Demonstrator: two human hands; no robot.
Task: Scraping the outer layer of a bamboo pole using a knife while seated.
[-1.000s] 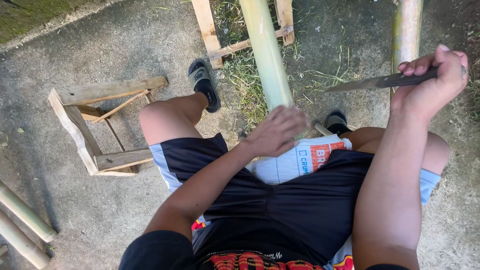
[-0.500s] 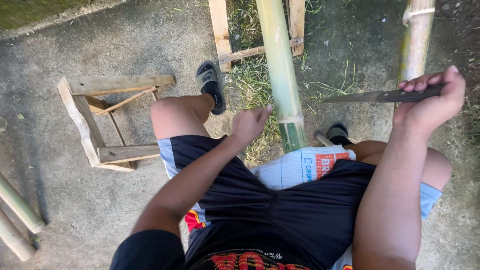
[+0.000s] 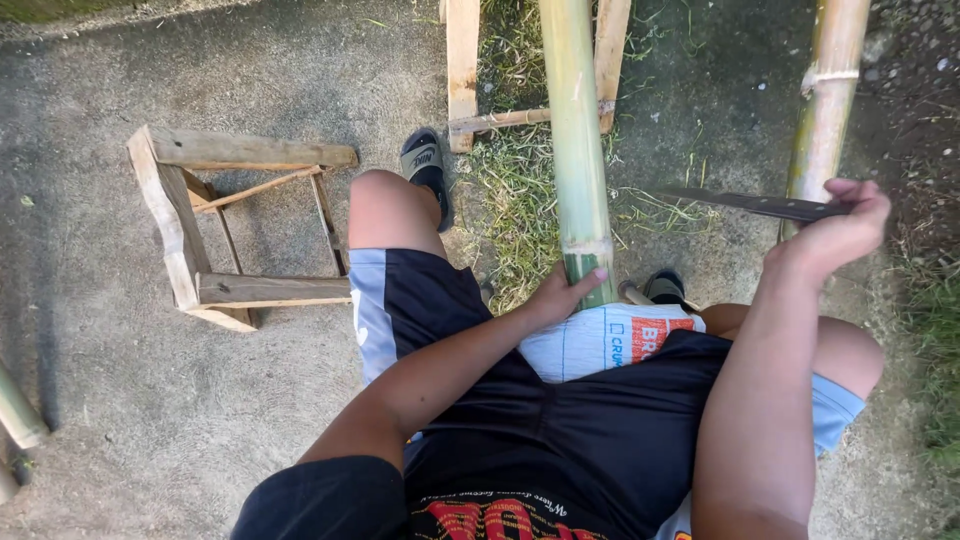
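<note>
The green bamboo pole point(image 3: 577, 150) stood between the knees, its near end resting on the lap. It looked stiff, smooth and rather heavy; just above the node seemed the best hold. The left hand point(image 3: 562, 293) gripped its near end, and the right hand point(image 3: 835, 235) was clamped on a knife point(image 3: 750, 204). The concrete ground point(image 3: 150, 400) carried a wooden stool frame point(image 3: 215, 225); space was narrow.

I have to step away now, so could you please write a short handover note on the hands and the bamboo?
Left hand: gripping the near end of the green bamboo pole, which lies over the lap onto grass.
Right hand: holding a long knife, blade level, clear of the pole.
Second bamboo pole stands at right; wooden stool frame lies tipped at left.
Done: no cut visible on the pole.
Left: probably all the cutting.
</note>
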